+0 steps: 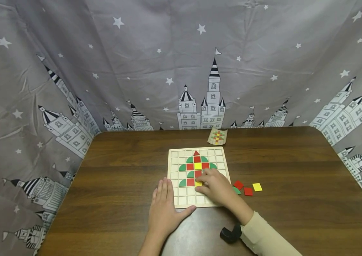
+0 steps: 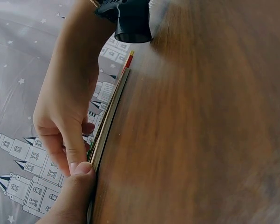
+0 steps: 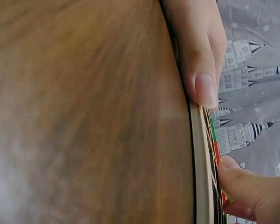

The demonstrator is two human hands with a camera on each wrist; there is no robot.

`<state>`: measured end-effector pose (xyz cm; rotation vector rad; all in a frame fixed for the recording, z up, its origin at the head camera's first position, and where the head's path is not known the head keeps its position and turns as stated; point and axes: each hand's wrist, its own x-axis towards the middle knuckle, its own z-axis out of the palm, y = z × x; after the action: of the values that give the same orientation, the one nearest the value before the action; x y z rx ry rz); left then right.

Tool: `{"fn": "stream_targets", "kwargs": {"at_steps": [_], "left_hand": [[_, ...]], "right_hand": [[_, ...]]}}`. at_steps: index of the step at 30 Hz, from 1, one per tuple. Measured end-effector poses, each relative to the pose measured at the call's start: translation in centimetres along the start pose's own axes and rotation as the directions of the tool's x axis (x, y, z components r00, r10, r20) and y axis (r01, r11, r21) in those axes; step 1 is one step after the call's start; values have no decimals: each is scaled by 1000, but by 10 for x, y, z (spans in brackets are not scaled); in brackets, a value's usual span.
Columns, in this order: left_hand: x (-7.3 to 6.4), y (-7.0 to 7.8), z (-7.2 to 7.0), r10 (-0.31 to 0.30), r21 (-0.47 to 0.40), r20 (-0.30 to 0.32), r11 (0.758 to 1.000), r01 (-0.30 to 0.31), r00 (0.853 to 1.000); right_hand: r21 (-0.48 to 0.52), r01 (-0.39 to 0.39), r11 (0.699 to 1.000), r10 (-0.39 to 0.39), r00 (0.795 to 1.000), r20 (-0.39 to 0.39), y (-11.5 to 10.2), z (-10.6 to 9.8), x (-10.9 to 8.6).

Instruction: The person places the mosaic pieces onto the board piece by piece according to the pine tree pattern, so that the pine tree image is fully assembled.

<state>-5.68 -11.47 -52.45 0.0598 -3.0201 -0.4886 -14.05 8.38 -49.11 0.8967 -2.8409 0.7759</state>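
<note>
A pale wooden grid board (image 1: 182,201) lies on the table, with red, green and yellow flat pieces set in its squares in a tree-like pattern. My left hand (image 1: 163,213) rests at the board's lower left corner, fingers straight along the left side and thumb at the front edge. Over the lower middle of the pattern, my right hand (image 1: 214,186) pinches a yellow square tile (image 1: 198,184) between thumb and fingers, low at the board's surface. Part of the pattern's right side is hidden beneath this hand. In the right wrist view the left thumb (image 3: 206,91) touches the board's edge.
Right of the board lie loose tiles: a red square (image 1: 248,191), another red square (image 1: 238,184), a yellow square (image 1: 257,187) and a partly hidden green piece (image 1: 237,190). A pattern card (image 1: 217,137) lies behind the board. A grey curtain (image 1: 155,64) hangs beyond the table (image 1: 120,185).
</note>
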Motion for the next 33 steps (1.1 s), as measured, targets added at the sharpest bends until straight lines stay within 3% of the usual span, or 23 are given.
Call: {"fn": "stream_targets", "kwargs": {"at_steps": [15,33], "left_hand": [[-1,0,0,8,4,-12,1000,-8,1000],[0,0,1,10,0,-13,1000,-10,1000]], "right_hand": [[12,13,1000,-13,999,-43,3,5,2],[80,-61,995,64,997,-36,3,7,3]]}}
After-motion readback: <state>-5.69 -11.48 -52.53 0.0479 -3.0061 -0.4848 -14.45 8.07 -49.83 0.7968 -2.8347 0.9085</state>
